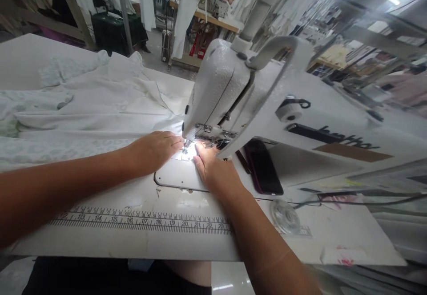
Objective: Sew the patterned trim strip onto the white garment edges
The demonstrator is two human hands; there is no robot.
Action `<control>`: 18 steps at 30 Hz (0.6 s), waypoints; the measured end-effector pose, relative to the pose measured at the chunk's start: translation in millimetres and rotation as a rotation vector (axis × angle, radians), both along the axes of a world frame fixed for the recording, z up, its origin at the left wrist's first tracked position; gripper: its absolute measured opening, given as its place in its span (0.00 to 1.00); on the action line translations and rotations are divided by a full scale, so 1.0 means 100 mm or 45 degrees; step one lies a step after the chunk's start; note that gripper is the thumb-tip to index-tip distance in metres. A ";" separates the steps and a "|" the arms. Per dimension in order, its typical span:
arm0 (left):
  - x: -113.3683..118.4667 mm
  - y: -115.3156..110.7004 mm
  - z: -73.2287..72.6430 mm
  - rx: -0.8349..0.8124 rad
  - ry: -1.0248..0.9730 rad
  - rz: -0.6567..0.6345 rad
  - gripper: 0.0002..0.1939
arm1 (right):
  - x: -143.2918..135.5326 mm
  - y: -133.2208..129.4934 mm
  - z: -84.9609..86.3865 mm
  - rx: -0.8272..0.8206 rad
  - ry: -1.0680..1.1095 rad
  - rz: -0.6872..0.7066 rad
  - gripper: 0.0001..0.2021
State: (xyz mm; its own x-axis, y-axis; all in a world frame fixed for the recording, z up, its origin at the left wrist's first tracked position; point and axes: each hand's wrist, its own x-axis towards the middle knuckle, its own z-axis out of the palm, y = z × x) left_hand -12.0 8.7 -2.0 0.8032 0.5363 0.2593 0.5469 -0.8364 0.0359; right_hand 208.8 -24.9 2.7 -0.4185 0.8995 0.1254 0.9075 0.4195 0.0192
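My left hand (156,151) lies flat on pale fabric (123,103), its fingers stretched toward the lit needle area of a white sewing machine (216,77). The fabric spreads left over the table and partly bears a faint print. My right hand (213,166) rests on the other side of the needle, thumb and forefinger apart, touching the bright metal needle plate (188,152). Its other fingers are hidden under the machine head. Whether cloth lies beneath the right fingertips, I cannot tell in the glare.
A dark phone (264,168) lies under the machine arm, with a clear round bobbin-like disc (286,216) nearer the edge. A measuring tape strip (150,221) runs along the table's front. Behind, garments hang near a metal post (124,14).
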 end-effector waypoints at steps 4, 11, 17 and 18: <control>-0.26 -0.10 0.13 -0.012 0.028 0.056 0.18 | -0.01 -0.10 0.10 -0.028 0.019 -0.056 0.12; -0.31 -0.63 0.23 -0.184 0.234 0.146 0.19 | -0.13 -0.29 0.08 -0.041 0.160 0.089 0.21; -0.04 -0.94 0.44 -0.221 0.459 0.031 0.09 | -0.19 -0.27 -0.01 -0.040 0.100 0.112 0.26; -0.02 -0.93 0.48 -0.260 0.491 0.038 0.08 | -0.20 -0.26 -0.01 -0.041 0.106 0.108 0.26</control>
State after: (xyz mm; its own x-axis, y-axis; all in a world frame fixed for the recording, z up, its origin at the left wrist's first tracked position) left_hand -14.1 -84.1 46.5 0.8038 0.5699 -0.1706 0.5764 -0.8170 -0.0131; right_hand 189.2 -51.4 1.9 -0.4828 0.8653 0.1348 0.8666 0.4943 -0.0692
